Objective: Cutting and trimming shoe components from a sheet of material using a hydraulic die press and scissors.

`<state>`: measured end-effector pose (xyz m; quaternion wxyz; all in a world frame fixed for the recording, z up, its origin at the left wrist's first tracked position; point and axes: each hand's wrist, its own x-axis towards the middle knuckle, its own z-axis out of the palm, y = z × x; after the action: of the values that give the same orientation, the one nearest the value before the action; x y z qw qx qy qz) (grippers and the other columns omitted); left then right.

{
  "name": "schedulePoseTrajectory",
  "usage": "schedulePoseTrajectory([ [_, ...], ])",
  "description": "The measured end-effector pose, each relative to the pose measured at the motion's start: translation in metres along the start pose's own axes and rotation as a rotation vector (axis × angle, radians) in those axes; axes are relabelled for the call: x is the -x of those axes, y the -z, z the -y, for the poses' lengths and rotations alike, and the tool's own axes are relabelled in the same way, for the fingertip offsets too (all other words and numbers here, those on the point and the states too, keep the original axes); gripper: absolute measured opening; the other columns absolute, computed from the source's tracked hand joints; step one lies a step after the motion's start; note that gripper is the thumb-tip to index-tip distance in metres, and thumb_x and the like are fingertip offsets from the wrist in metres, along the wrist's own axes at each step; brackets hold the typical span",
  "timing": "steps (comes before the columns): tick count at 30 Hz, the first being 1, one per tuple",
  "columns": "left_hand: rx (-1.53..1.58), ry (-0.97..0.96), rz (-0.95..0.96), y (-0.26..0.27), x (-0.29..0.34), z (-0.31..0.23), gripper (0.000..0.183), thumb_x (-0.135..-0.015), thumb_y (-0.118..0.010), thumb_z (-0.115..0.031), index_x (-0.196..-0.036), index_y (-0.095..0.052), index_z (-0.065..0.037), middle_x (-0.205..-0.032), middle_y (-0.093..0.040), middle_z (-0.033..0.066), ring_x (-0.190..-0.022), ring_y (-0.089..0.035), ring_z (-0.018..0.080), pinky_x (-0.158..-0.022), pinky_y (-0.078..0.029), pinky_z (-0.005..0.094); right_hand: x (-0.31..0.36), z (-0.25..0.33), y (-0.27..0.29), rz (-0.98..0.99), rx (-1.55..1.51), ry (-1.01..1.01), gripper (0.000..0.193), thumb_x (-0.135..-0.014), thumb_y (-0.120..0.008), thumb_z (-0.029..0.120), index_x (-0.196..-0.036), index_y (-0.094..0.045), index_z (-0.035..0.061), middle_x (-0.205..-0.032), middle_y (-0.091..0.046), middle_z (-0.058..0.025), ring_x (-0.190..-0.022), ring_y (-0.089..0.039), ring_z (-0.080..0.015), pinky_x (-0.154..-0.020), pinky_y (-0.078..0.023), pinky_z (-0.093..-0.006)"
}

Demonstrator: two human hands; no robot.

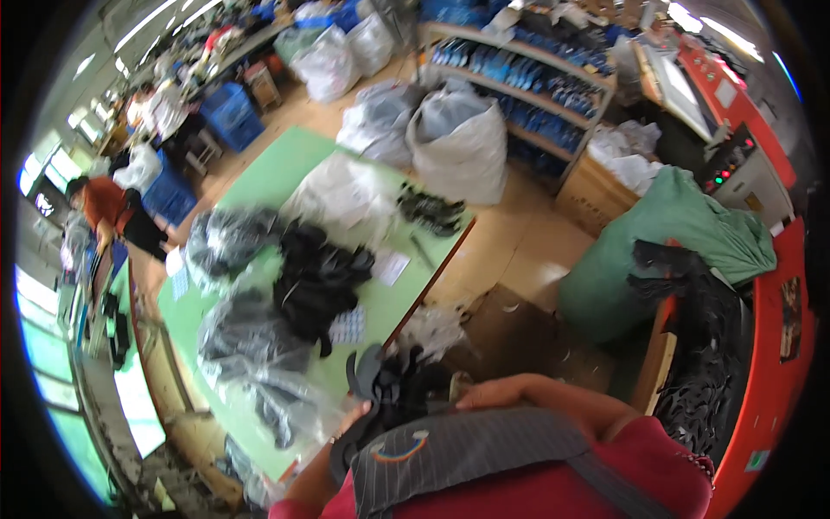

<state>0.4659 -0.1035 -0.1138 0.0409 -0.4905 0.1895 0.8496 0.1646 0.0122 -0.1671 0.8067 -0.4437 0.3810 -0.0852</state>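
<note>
Close against my apron (467,450), a loose bundle of curved black cut pieces (393,385) is gathered in front of me. My left hand (354,419) is closed at the bundle's left side, its fingers partly hidden by the pieces. At the other side, my right hand (486,394) is closed, fingers bent beside a small tan object; what it grips is hard to make out. Ahead on the green table (259,169) lies a heap of similar black pieces (316,281). Clear plastic bags of dark pieces (251,333) lie to its left.
Small black parts (430,210), a white sheet (391,267) and a label sheet (347,326) lie on the table. A big green sack (640,251) and a bin of black scraps (705,372) stand right. Stuffed sacks (458,143) and a shelf rack (519,78) stand beyond. A person (121,212) bends at far left.
</note>
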Motion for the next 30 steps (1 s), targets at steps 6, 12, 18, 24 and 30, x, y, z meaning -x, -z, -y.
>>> schedulePoseTrajectory([
  [6, 0.09, 0.077, 0.054, 0.048, 0.014, -0.003, 0.067, -0.082, -0.067, -0.036, -0.132, -0.044, 0.002, -0.125, -0.057, 0.015, -0.114, -0.056, 0.0226, -0.102, -0.04, 0.0347, -0.113, -0.014, -0.015, -0.09, 0.054, 0.191, 0.05, -0.093, -0.059, 0.033, -0.131, -0.05, 0.0011, -0.114, -0.062, -0.0117, -0.106, -0.056, -0.0181, -0.096, -0.042, -0.033],
  [12, 0.069, 0.112, 0.253, 0.156, 0.069, 0.043, 0.067, -0.082, -0.067, -0.035, -0.132, -0.044, 0.002, -0.125, -0.057, 0.0148, -0.114, -0.056, 0.0223, -0.102, -0.04, 0.0345, -0.136, -0.033, 0.005, -0.473, 0.003, 0.017, 0.046, -0.083, -0.071, 0.022, -0.124, -0.057, 0.0067, -0.099, -0.067, -0.0046, -0.092, -0.061, -0.0127, -0.083, -0.048, -0.0276],
  [18, 0.033, 0.096, 0.469, 0.144, 0.027, -0.004, 0.068, -0.082, -0.068, -0.035, -0.133, -0.043, 0.003, -0.125, -0.057, 0.0147, -0.114, -0.056, 0.0221, -0.102, -0.04, 0.0343, -0.17, -0.017, -0.014, -0.274, -0.083, -0.079, 0.035, -0.081, -0.071, 0.016, -0.112, -0.064, 0.0028, -0.101, -0.067, -0.0052, -0.092, -0.06, -0.0126, -0.08, -0.047, -0.0292],
  [24, -0.006, 0.035, 0.668, 0.122, -0.013, -0.039, 0.068, -0.081, -0.068, -0.034, -0.133, -0.043, 0.003, -0.125, -0.056, 0.0146, -0.113, -0.056, 0.0218, -0.102, -0.04, 0.0341, -0.273, 0.092, 0.034, -0.483, -0.002, 0.242, 0.039, -0.082, -0.073, 0.021, -0.111, -0.059, -0.0007, -0.095, -0.063, -0.0046, -0.08, -0.058, -0.0132, -0.072, -0.049, -0.0287],
  [30, -0.114, -0.192, 0.557, 0.1, -0.003, -0.041, 0.077, -0.075, -0.074, -0.028, -0.134, -0.038, 0.005, -0.125, -0.055, 0.0129, -0.114, -0.055, 0.0213, -0.1, -0.04, 0.0327, -0.238, 0.096, 0.011, -0.383, -0.099, 0.291, 0.026, -0.087, -0.063, 0.021, -0.104, -0.063, 0.003, -0.085, -0.063, -0.0038, -0.073, -0.059, -0.0145, -0.064, -0.048, -0.0278],
])
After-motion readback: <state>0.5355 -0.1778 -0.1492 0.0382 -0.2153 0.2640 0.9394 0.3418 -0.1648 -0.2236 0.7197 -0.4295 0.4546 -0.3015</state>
